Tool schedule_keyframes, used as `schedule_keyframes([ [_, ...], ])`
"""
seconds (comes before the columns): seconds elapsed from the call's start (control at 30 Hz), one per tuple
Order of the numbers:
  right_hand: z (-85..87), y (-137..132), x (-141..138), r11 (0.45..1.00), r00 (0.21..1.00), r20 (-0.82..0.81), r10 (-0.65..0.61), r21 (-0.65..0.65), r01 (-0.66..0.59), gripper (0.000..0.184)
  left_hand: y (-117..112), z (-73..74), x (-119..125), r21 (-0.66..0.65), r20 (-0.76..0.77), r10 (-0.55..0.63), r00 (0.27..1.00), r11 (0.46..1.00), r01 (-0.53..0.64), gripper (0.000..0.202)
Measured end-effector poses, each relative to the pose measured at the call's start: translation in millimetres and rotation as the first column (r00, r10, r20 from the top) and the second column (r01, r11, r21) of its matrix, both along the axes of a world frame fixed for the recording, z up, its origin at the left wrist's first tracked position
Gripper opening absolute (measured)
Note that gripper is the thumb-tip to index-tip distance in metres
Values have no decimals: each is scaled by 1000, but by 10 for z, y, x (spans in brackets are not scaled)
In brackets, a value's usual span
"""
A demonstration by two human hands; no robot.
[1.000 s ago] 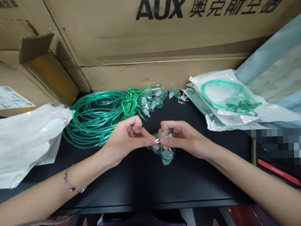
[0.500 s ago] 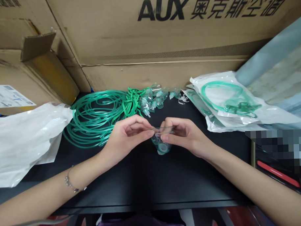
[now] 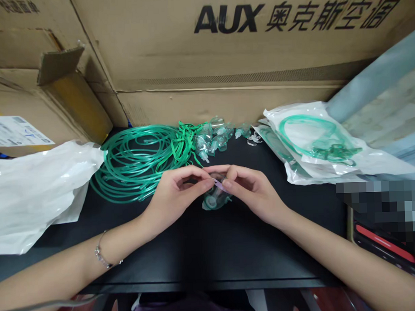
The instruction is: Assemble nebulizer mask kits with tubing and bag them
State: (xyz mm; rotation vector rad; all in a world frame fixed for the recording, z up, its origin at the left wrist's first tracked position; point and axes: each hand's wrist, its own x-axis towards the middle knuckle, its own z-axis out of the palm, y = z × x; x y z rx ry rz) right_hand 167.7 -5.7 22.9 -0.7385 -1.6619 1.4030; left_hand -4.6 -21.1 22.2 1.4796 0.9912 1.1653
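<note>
Between both hands is a clear greenish oxygen mask (image 3: 214, 200), partly hidden by the fingers. My left hand (image 3: 183, 190) pinches its upper edge from the left. My right hand (image 3: 251, 188) pinches it from the right, close to the left fingertips. A small pale strip (image 3: 218, 184) shows between the two thumbs; what it is exactly, I cannot make out. Behind my left hand lie coiled green tubes (image 3: 126, 172) and a heap of green elastic straps (image 3: 183, 145). More clear masks (image 3: 207, 139) are piled just beyond the hands.
Small clear plastic pieces (image 3: 254, 138) lie beside the mask pile. Packaged masks with tubing (image 3: 316, 142) are at the right, a white plastic bag (image 3: 41, 188) at the left. A large cardboard box (image 3: 190, 61) stands behind the black table (image 3: 204, 251). A phone (image 3: 384, 244) lies at the right edge.
The held mask has turned and shifted slightly left, its round port now lower left. My right fingers have moved in closer to the left ones. The view has tilted a little.
</note>
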Motion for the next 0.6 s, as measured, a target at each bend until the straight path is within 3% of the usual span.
schedule_keyframes([
  [0.17, 3, -4, -8, 997, 999, -7, -49, 63, 49, 16, -22, 19, 15, -28, -37, -25, 999, 999, 24, 9],
  [0.37, -14, -6, -7, 982, 994, -15, -106, 155, 107, 6, -55, 23, 20, 68, -108, 2, 994, 998, 6, 9],
  [0.6, 5, -46, -17, 994, 993, -90, -80, 67, 87, 9, -103, 42, 35, 93, -90, -11, 996, 995, 20, 9],
])
